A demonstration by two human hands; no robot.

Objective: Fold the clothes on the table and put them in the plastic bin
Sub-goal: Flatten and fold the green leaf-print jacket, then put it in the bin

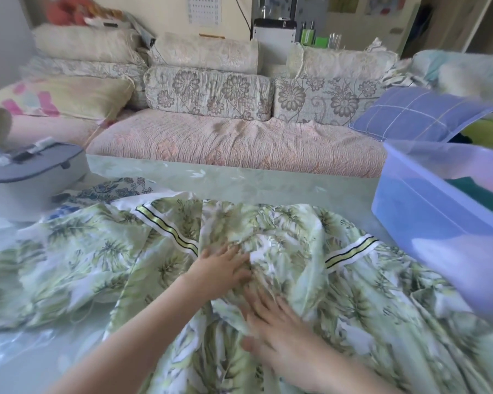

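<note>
A thin, matt leaf-print cloth garment lies rumpled on a glossy, glass-like table. Beside it, a translucent blue plastic bin looks smooth; the sofa is quilted fabric.

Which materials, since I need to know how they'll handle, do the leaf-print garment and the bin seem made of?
Leaf-print garment: thin woven cloth, mostly matte; it lies in soft fine creases. Cotton or a blend, I cannot tell. Plastic bin: translucent blue plastic, smooth and slightly glossy; light shows through its walls.
</note>
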